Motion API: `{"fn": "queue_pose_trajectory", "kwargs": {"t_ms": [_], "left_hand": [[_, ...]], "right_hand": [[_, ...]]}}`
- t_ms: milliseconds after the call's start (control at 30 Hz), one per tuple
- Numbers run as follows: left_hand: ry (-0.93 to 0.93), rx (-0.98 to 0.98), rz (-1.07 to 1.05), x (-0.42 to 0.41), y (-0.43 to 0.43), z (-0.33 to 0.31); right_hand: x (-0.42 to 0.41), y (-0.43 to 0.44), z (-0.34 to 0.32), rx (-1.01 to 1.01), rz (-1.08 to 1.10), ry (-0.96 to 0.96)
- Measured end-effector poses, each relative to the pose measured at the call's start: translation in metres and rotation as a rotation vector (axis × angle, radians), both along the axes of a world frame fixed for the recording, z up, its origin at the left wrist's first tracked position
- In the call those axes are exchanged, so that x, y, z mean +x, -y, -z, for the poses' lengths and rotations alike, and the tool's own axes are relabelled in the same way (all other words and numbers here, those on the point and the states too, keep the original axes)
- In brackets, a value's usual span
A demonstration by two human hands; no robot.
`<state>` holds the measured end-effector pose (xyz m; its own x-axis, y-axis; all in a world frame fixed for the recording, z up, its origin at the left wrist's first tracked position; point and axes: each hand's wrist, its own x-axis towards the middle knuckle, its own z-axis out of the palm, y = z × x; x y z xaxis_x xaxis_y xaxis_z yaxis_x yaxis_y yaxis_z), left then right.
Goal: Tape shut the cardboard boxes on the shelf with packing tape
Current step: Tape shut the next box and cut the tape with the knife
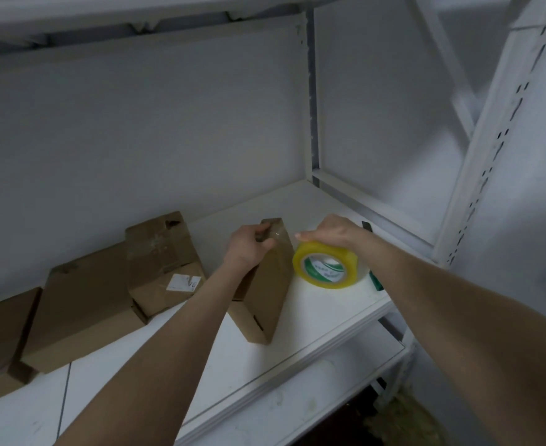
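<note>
We see a smooth white shelf carrying matte brown cardboard boxes. A narrow rectangular box stands near the shelf's front right corner, a glossy strip of clear tape across its far end. Our left hand grips that far end. Just right of the box, our right hand grasps the yellowish, ring-shaped tape roll from above. Larger boxes lie stacked along the rear edge.
</note>
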<state>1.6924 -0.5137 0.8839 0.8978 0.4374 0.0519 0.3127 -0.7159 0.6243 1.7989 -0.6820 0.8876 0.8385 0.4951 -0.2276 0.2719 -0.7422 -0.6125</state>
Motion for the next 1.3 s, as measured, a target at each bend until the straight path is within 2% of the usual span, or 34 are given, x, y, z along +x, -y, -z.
{"fn": "queue_pose_trajectory", "kwargs": {"t_ms": [133, 300, 400, 500, 600, 700, 767, 867, 933, 1067, 1167, 1300], "left_hand": [[0.034, -0.099, -0.013, -0.007, -0.014, -0.002], [0.002, -0.237, 0.034, -0.012, -0.020, -0.008], [-0.099, -0.082, 0.037, 0.002, -0.014, -0.013], [-0.189, 0.039, -0.076, 0.019, -0.001, -0.012], [-0.241, 0.084, -0.130, 0.025, -0.002, -0.007], [-0.199, -0.031, -0.139, 0.025, -0.016, -0.001], [-0.148, -0.130, -0.175, 0.022, -0.020, 0.002], [-0.044, -0.279, -0.216, 0.016, -0.019, 0.000], [0.012, -0.367, -0.237, 0.012, -0.016, -0.004], [0.080, -0.497, -0.237, 0.000, -0.011, -0.008], [0.139, -0.559, -0.254, -0.006, -0.010, -0.018], [0.165, -0.604, -0.247, -0.014, -0.005, -0.023]], "right_hand": [[-0.002, -0.013, 0.002, 0.064, 0.025, -0.021], [-0.010, -0.035, -0.002, -0.153, 0.006, 0.151], [-0.015, -0.044, -0.008, -0.242, -0.006, 0.195], [-0.020, -0.049, -0.008, -0.282, -0.011, 0.228], [-0.006, -0.034, -0.004, -0.171, -0.030, 0.133], [0.009, -0.005, 0.002, 0.095, 0.006, -0.118], [0.011, 0.007, 0.007, 0.227, 0.020, -0.219], [0.006, 0.011, 0.006, 0.397, 0.034, -0.268], [0.004, 0.010, -0.001, 0.442, 0.027, -0.235], [0.002, 0.010, -0.020, 0.369, 0.005, -0.071], [0.000, 0.017, -0.028, 0.201, -0.035, 0.060], [-0.003, 0.021, -0.033, 0.086, -0.042, 0.097]]}}
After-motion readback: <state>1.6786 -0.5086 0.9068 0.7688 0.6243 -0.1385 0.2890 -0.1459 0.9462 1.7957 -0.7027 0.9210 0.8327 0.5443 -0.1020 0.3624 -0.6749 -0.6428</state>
